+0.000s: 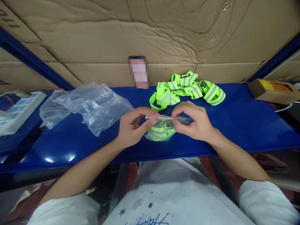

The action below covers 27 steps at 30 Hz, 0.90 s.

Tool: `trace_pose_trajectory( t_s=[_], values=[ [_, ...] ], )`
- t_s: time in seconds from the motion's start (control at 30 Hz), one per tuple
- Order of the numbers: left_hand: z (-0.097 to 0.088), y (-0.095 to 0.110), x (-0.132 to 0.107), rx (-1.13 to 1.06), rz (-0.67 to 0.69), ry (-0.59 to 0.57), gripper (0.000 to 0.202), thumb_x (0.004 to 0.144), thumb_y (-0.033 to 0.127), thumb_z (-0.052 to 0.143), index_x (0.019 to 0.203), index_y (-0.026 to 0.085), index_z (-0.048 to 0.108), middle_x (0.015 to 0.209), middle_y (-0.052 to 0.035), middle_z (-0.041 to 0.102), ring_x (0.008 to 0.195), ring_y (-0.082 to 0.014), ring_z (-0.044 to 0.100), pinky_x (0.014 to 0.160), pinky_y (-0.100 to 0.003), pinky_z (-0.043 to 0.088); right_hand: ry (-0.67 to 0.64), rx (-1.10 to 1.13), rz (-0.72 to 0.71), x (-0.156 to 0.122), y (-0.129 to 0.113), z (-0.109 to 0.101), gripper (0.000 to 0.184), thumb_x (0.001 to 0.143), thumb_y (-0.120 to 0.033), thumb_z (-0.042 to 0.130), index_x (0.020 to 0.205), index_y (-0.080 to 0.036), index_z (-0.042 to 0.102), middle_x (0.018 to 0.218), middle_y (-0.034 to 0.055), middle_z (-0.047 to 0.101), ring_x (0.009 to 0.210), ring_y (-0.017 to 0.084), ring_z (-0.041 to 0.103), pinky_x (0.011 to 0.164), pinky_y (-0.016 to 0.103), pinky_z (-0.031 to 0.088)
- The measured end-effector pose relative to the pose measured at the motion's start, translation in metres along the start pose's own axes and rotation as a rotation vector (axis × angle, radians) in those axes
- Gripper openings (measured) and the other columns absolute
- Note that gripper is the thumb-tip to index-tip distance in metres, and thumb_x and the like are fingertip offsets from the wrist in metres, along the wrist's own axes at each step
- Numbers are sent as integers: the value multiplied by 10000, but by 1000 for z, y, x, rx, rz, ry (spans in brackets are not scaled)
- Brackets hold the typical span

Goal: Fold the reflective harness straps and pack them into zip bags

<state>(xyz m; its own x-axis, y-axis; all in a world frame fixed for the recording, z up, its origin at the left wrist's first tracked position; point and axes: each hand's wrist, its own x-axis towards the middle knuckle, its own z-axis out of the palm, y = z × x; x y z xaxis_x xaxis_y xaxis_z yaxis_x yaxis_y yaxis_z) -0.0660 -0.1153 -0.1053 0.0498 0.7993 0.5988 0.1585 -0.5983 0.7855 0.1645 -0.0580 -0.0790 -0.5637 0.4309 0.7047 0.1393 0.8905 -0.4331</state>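
Note:
A clear zip bag [161,135] holds a folded neon-yellow reflective strap [157,132] with grey stripes. My left hand [136,126] pinches the left end of its top edge between thumb and fingers. Farther right along the same edge, my right hand [193,120] is pinching near a reddish zip line. The bag hangs just above the front part of the blue shelf. Beyond my hands lies a loose pile of similar neon reflective straps [187,87], one showing a black buckle.
Crumpled clear plastic bags [93,106] lie on the blue shelf [239,125] to the left. A phone [140,72] leans against the cardboard backing [93,47]. An open cardboard box [273,90] is at the right; a white-and-blue object [21,111] sits far left.

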Motion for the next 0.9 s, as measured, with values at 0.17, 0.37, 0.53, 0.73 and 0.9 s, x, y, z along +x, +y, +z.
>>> trace_pose_trajectory(
  t_s=[0.17,0.37,0.53,0.73,0.9],
  values=[
    [2,1,0,-61,-14,-33,156,872,321,823,989,223,797,933,-66,808,837,-194,765,738,-289,618,-30,-52,-47,1,-5,-2,69,899,-164,659,882,-211,612,793,-16,700,711,130,639,749,313,452],
    [7,-3,-1,-79,94,-105,227,825,213,861,1037,202,780,964,-66,809,868,-185,770,790,-274,619,-21,-71,-87,1,-8,-3,75,902,-228,689,928,-187,631,843,-3,717,748,133,661,749,300,452],
    [12,-5,-5,-37,100,-166,247,849,218,843,1084,198,768,1006,-66,801,912,-170,759,848,-263,597,-20,-114,-148,0,-9,-2,53,918,-156,659,878,-174,630,764,-23,691,683,111,625,725,289,434],
    [11,-15,-11,26,80,-220,502,820,261,873,1290,218,700,1211,-93,761,1098,-223,726,992,-326,559,-9,-132,-117,0,-4,-9,47,904,-148,650,881,-176,619,778,-23,690,674,111,615,719,279,441],
    [12,-13,-13,99,81,-240,438,868,260,830,1284,205,703,1190,-99,771,1067,-222,739,980,-332,577,-131,-47,-47,-1,-5,-20,107,990,-273,697,972,-169,680,857,-4,728,755,114,655,763,262,479]
  ],
)
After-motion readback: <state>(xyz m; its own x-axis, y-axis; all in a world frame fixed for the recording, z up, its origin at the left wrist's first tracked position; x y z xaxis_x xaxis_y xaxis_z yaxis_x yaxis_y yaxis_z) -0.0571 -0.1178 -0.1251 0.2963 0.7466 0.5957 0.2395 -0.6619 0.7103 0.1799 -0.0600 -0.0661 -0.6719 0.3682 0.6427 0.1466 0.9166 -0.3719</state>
